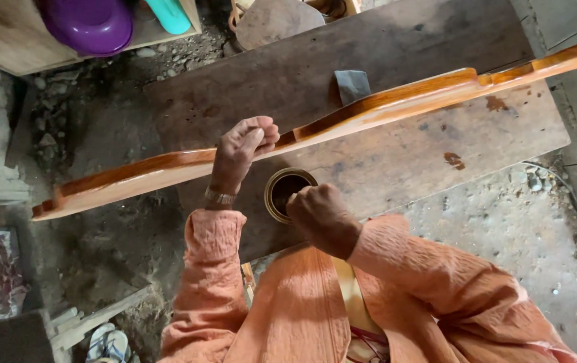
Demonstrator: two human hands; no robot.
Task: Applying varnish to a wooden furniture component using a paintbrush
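Glossy, amber-brown carved wooden rail (pixel 342 117), long and slim, lying at a slant across a dark, stained plank bench (pixel 396 47), one end jutting well past the bench edge at lower left, the other running out of view at upper right. Propped near its middle on a small grey block (pixel 352 84). Shining all along its length, so probably freshly coated and possibly tacky or slippery; best judged stiff, fairly light for its length, yet awkward to swing round, and easily marked by fingers or grit. Left hand (pixel 241 151) curled shut over the rail's upper edge near the middle, wrist with a metal watch (pixel 220 197) just below, seemingly steadying rather than lifting. Safest hold likely on the edges or underside, close to the balance point, away from the wet-looking face. Right hand (pixel 322 215) clenched in a fist at the rim of a small round brass-coloured tin (pixel 287 191) with dark contents, standing on the bench just below the rail; whatever sits inside that fist hidden, so impossible to tell what it grips. Pale orange crinkled sleeves (pixel 436 269) filling the lower view. Further off, a purple plastic bowl (pixel 90 23) and a teal cylinder (pixel 167 13) on a pale board at upper left, gravel and bare ground round about.
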